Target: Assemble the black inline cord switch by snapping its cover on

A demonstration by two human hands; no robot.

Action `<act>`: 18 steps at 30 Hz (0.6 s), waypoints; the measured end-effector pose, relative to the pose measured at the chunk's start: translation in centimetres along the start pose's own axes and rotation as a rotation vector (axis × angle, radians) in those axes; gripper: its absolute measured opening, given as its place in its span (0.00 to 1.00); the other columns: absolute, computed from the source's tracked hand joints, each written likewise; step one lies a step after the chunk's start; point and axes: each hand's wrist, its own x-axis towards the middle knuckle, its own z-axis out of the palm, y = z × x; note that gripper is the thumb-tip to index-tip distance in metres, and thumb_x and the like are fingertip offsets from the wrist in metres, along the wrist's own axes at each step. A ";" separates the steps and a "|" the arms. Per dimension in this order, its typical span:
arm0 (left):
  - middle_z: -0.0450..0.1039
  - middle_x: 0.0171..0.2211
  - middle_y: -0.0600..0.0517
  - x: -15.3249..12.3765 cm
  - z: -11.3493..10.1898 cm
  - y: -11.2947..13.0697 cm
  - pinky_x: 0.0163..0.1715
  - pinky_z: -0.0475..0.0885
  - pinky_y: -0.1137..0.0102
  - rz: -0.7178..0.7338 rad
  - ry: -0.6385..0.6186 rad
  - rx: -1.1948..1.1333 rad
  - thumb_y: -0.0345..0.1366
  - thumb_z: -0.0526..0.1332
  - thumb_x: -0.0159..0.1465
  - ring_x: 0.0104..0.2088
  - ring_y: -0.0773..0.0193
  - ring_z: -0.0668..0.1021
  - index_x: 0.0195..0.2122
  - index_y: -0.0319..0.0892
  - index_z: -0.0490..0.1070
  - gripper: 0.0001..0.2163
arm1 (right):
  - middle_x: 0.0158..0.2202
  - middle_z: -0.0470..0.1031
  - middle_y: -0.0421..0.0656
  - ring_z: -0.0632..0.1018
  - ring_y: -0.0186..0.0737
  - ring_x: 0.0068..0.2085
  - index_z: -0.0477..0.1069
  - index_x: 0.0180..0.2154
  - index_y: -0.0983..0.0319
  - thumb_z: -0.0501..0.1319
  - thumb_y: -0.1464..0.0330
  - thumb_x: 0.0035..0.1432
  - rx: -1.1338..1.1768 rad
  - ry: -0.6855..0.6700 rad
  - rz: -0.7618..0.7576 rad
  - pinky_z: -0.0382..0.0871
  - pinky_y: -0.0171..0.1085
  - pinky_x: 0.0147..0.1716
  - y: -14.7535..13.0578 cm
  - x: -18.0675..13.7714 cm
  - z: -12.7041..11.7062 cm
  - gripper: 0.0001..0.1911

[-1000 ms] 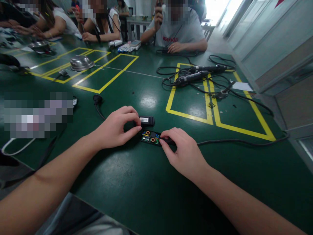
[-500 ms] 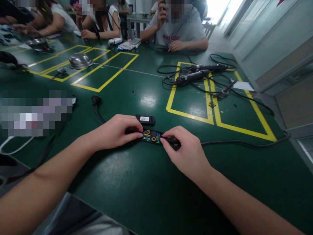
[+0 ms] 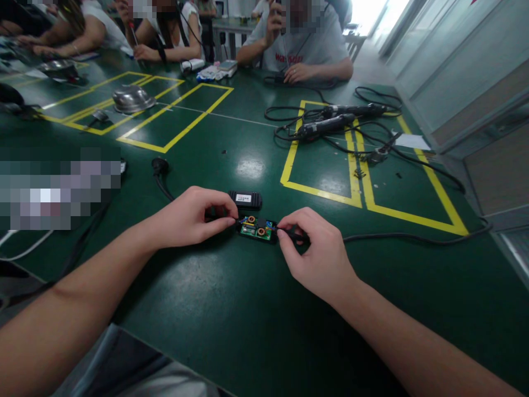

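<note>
An opened black adapter [image 3: 256, 228] lies on the green table [image 3: 231, 309], its green circuit board with copper coils exposed. My left hand [image 3: 194, 216] pinches the adapter's left end, fingers closed. My right hand [image 3: 316, 251] pinches the right end where a black cable [image 3: 413, 238] leaves it. Just behind lies the adapter's black cover [image 3: 246, 199] with a white label, untouched.
Two black electric screwdrivers [image 3: 330, 122] with tangled cords lie inside yellow floor-tape boxes at the back right. A black plug [image 3: 159, 165] and cord sit left of my hands. Metal bowls [image 3: 131, 99] stand at the back left. Other people sit along the far edge.
My left hand shifted from over the black cover down onto the adapter's left end. Both hands and the adapter sit slightly further forward; the circuit board shows more fully.
</note>
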 end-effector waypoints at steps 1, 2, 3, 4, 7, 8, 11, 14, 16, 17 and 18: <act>0.86 0.36 0.51 0.1 0.0 0.0 0.36 0.76 0.71 0.008 0.001 -0.002 0.40 0.65 0.71 0.34 0.63 0.84 0.41 0.43 0.83 0.08 | 0.36 0.79 0.45 0.78 0.43 0.34 0.75 0.38 0.58 0.60 0.71 0.69 0.000 0.000 0.000 0.72 0.42 0.32 0.0 0.0 0.0 0.06; 0.86 0.36 0.51 0.1 0.0 0.0 0.37 0.77 0.70 0.016 0.004 -0.003 0.40 0.65 0.71 0.34 0.62 0.85 0.41 0.43 0.83 0.08 | 0.36 0.79 0.45 0.78 0.42 0.34 0.75 0.37 0.58 0.60 0.71 0.69 -0.001 -0.001 0.000 0.72 0.42 0.31 0.0 0.0 0.0 0.07; 0.87 0.37 0.51 0.1 0.0 0.0 0.37 0.77 0.70 0.021 0.009 -0.004 0.40 0.65 0.71 0.35 0.62 0.85 0.40 0.43 0.83 0.08 | 0.35 0.79 0.45 0.77 0.42 0.33 0.75 0.37 0.58 0.60 0.71 0.69 -0.002 -0.003 0.003 0.71 0.42 0.31 0.0 0.1 -0.1 0.07; 0.87 0.37 0.51 0.1 0.0 0.0 0.38 0.77 0.70 0.023 0.014 -0.005 0.41 0.66 0.71 0.35 0.61 0.85 0.40 0.43 0.83 0.09 | 0.35 0.79 0.45 0.77 0.42 0.32 0.75 0.37 0.58 0.60 0.71 0.68 -0.003 -0.003 0.008 0.71 0.42 0.31 -0.1 0.1 -0.1 0.07; 0.87 0.37 0.51 0.2 0.1 -0.2 0.39 0.77 0.69 0.026 0.014 -0.008 0.41 0.66 0.71 0.36 0.61 0.86 0.40 0.43 0.82 0.09 | 0.34 0.79 0.45 0.76 0.42 0.32 0.75 0.36 0.57 0.60 0.70 0.67 -0.008 0.001 0.026 0.71 0.43 0.31 -0.1 0.1 -0.1 0.07; 0.87 0.37 0.50 0.2 0.1 -0.2 0.40 0.77 0.69 0.031 0.008 -0.006 0.41 0.66 0.72 0.36 0.61 0.86 0.40 0.43 0.82 0.09 | 0.34 0.79 0.45 0.76 0.42 0.32 0.75 0.36 0.57 0.60 0.70 0.67 -0.009 0.001 0.030 0.71 0.43 0.31 -0.1 0.1 -0.1 0.06; 0.87 0.39 0.50 0.3 0.3 -0.5 0.41 0.78 0.68 0.054 -0.003 0.016 0.40 0.65 0.72 0.38 0.60 0.86 0.40 0.44 0.82 0.08 | 0.35 0.78 0.45 0.77 0.42 0.33 0.74 0.35 0.57 0.60 0.71 0.68 -0.006 -0.012 0.036 0.72 0.42 0.32 0.1 0.0 0.0 0.07; 0.87 0.40 0.50 0.3 0.4 -0.8 0.44 0.78 0.68 0.084 0.003 0.034 0.39 0.65 0.73 0.40 0.60 0.86 0.41 0.44 0.83 0.07 | 0.35 0.78 0.45 0.78 0.43 0.34 0.73 0.34 0.57 0.60 0.71 0.68 -0.009 -0.032 0.051 0.71 0.43 0.33 0.2 0.0 0.1 0.08; 0.86 0.40 0.49 0.3 0.5 -1.0 0.43 0.78 0.68 0.094 0.000 0.055 0.39 0.65 0.74 0.39 0.60 0.86 0.41 0.44 0.83 0.08 | 0.35 0.79 0.45 0.79 0.44 0.35 0.73 0.34 0.57 0.60 0.71 0.68 -0.026 -0.059 0.064 0.71 0.44 0.35 0.3 0.0 0.1 0.08; 0.86 0.40 0.49 0.2 0.5 -1.0 0.43 0.77 0.68 0.093 -0.002 0.076 0.39 0.65 0.75 0.39 0.60 0.85 0.41 0.44 0.83 0.08 | 0.35 0.80 0.45 0.79 0.46 0.36 0.73 0.34 0.57 0.60 0.71 0.67 -0.041 -0.072 0.063 0.71 0.45 0.36 0.4 0.1 0.1 0.08; 0.85 0.41 0.49 0.2 0.6 -1.0 0.43 0.77 0.68 0.093 0.000 0.104 0.39 0.64 0.75 0.40 0.60 0.85 0.41 0.44 0.83 0.08 | 0.36 0.80 0.45 0.80 0.46 0.37 0.73 0.33 0.56 0.61 0.71 0.67 -0.060 -0.081 0.058 0.71 0.46 0.37 0.4 0.1 0.0 0.08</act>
